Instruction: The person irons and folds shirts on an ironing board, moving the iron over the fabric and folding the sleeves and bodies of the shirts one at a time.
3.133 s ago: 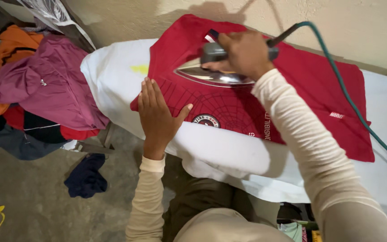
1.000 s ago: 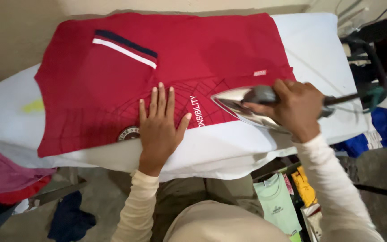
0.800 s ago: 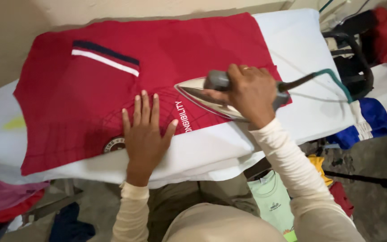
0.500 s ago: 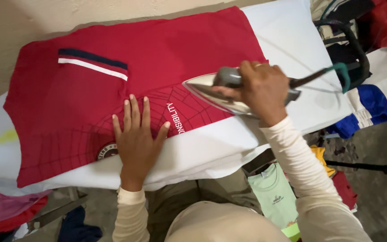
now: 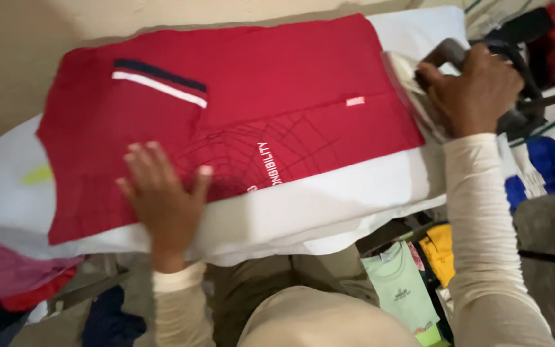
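With the left hand [image 5: 162,196] spread flat on the red shirt [image 5: 252,109] and the right hand [image 5: 473,90] gripping the iron [image 5: 419,87] tilted at the surface [image 5: 329,205] edge, it could slip off.

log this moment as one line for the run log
left hand: flat on red shirt | right hand: grip on iron, tilted at shirt's right edge | ironing board: white cover
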